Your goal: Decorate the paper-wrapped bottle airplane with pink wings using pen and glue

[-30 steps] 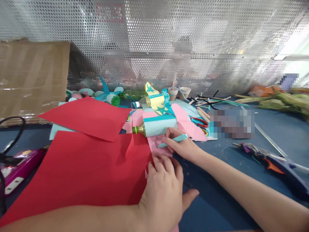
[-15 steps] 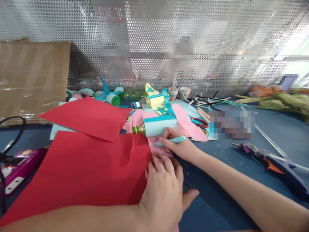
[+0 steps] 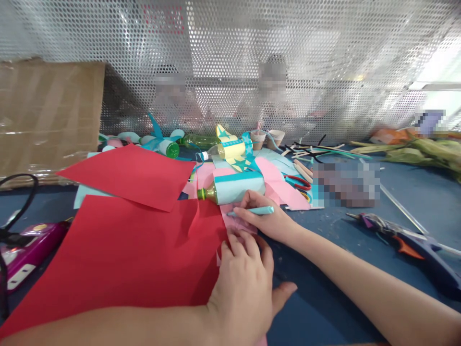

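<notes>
My right hand (image 3: 268, 218) is closed round a light teal pen (image 3: 252, 210), its tip down on a small piece of pink paper (image 3: 236, 218). My left hand (image 3: 245, 283) lies flat with its fingers spread, pressing the near end of that pink paper against the blue table (image 3: 324, 298). Just beyond the pen lies a bottle wrapped in pale blue paper (image 3: 236, 187), on its side with a green neck pointing left. A large red paper sheet (image 3: 122, 254) lies left of my left hand, partly under it.
A second red sheet (image 3: 133, 175) overlaps the first farther back. A purple glue gun (image 3: 25, 250) with a black cable sits at the left edge, a blue glue gun (image 3: 406, 240) at the right. Decorated bottles, red-handled scissors (image 3: 298, 181), sticks and paper scraps crowd the back before a perforated metal screen.
My right hand has slid the pen a little leftward and flattened it over the pink paper. My left hand has stayed in place.
</notes>
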`<state>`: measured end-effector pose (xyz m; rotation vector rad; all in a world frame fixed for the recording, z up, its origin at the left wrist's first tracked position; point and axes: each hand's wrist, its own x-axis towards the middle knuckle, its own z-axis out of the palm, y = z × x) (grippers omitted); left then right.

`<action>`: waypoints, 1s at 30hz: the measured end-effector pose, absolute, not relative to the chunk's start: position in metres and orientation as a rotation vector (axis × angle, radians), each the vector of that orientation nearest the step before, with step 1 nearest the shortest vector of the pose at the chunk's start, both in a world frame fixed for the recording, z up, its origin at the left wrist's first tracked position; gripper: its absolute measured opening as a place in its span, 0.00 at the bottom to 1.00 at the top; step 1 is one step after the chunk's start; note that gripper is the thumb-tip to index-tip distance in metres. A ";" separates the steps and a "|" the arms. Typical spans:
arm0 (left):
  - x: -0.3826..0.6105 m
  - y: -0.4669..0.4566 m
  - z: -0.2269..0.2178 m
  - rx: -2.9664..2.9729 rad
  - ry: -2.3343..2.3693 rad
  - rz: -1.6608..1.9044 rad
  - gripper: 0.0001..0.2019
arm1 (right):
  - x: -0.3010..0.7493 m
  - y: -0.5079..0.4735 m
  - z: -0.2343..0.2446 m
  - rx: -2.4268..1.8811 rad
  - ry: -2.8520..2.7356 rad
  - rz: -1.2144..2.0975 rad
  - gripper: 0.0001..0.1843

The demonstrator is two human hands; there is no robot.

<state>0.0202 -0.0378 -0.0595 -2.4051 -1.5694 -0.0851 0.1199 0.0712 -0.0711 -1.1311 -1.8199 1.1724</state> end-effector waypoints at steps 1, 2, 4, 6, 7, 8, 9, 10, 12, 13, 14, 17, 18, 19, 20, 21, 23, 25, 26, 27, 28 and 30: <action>0.020 -0.038 -0.059 -2.406 -1.573 -0.074 0.34 | 0.120 0.071 -0.071 -1.143 -1.817 1.166 0.15; 0.020 -0.037 -0.058 -2.409 -1.575 -0.062 0.34 | 0.120 0.071 -0.072 -1.153 -1.816 1.156 0.14; 0.020 -0.037 -0.057 -2.410 -1.581 -0.042 0.34 | 0.120 0.071 -0.071 -1.147 -1.820 1.153 0.14; 0.020 -0.037 -0.057 -2.413 -1.581 -0.028 0.34 | 0.120 0.070 -0.071 -1.120 -1.815 1.184 0.14; 0.020 -0.037 -0.057 -2.415 -1.579 -0.024 0.34 | 0.119 0.070 -0.071 -1.117 -1.809 1.197 0.14; 0.020 -0.037 -0.057 -2.417 -1.576 -0.020 0.34 | 0.119 0.070 -0.071 -1.123 -1.804 1.204 0.14; 0.020 -0.037 -0.057 -2.420 -1.575 -0.018 0.34 | 0.119 0.070 -0.071 -1.135 -1.799 1.203 0.14; 0.020 -0.037 -0.057 -2.422 -1.576 -0.018 0.34 | 0.119 0.070 -0.071 -1.144 -1.797 1.195 0.14; 0.021 -0.037 -0.057 -2.420 -1.580 -0.022 0.35 | 0.119 0.071 -0.072 -1.130 -1.804 1.176 0.14; 0.021 -0.037 -0.057 -2.418 -1.581 -0.027 0.35 | 0.119 0.071 -0.073 -1.110 -1.811 1.174 0.14; 0.021 -0.037 -0.057 -2.416 -1.583 -0.030 0.35 | 0.119 0.071 -0.073 -1.088 -1.817 1.175 0.14; 0.020 -0.037 -0.057 -2.412 -1.580 -0.041 0.35 | 0.119 0.072 -0.075 -1.059 -1.829 1.188 0.15; 0.020 -0.038 -0.057 -2.411 -1.578 -0.042 0.35 | 0.119 0.072 -0.075 -1.063 -1.829 1.192 0.15; 0.020 -0.038 -0.058 -2.409 -1.577 -0.040 0.35 | 0.119 0.072 -0.076 -1.073 -1.832 1.191 0.15; 0.020 -0.038 -0.058 -2.408 -1.575 -0.036 0.35 | 0.119 0.072 -0.076 -1.086 -1.835 1.183 0.15; 0.020 -0.038 -0.059 -2.403 -1.574 -0.032 0.35 | 0.119 0.073 -0.076 -1.104 -1.840 1.167 0.14; 0.020 -0.038 -0.060 -2.394 -1.573 -0.025 0.35 | 0.120 0.073 -0.075 -1.144 -1.851 1.117 0.13; 0.020 -0.038 -0.060 -2.385 -1.567 -0.026 0.36 | 0.121 0.074 -0.074 -1.170 -1.853 1.061 0.12; 0.020 -0.038 -0.060 -2.385 -1.562 -0.028 0.36 | 0.121 0.074 -0.073 -1.181 -1.850 1.041 0.12; 0.020 -0.038 -0.060 -2.387 -1.557 -0.028 0.36 | 0.121 0.074 -0.072 -1.197 -1.848 1.026 0.12; 0.020 -0.038 -0.059 -2.391 -1.552 -0.027 0.36 | 0.122 0.074 -0.071 -1.215 -1.849 1.016 0.12; 0.020 -0.038 -0.059 -2.396 -1.551 -0.021 0.36 | 0.122 0.074 -0.070 -1.238 -1.851 1.004 0.12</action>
